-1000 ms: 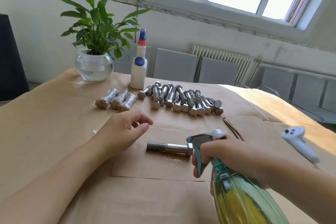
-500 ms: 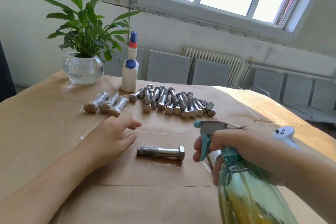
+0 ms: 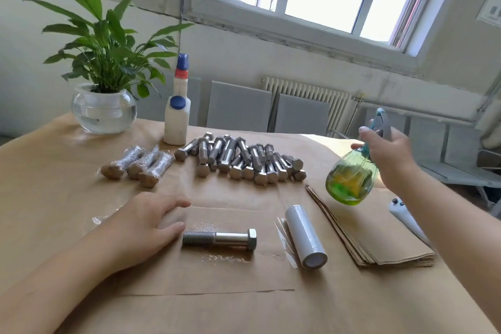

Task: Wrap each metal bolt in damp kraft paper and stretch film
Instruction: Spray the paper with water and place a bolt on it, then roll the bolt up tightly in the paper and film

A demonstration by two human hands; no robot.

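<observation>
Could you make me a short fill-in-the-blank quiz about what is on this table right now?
1. The right hand holds a green ____ bottle above the table.
2. The single bare steel bolt lies on a sheet of brown kraft paper, beside the ____ hand.
3. Near the glass plant bowl lie ____ bolts already wrapped.
4. The white roll of stretch film lies to the ____ of the single bolt.

Missing words: spray; left; three; right

A steel bolt lies flat on a wet kraft sheet, head to the right; loose bolts heaped behind; three wrapped bolts left; film roll just right.
</observation>
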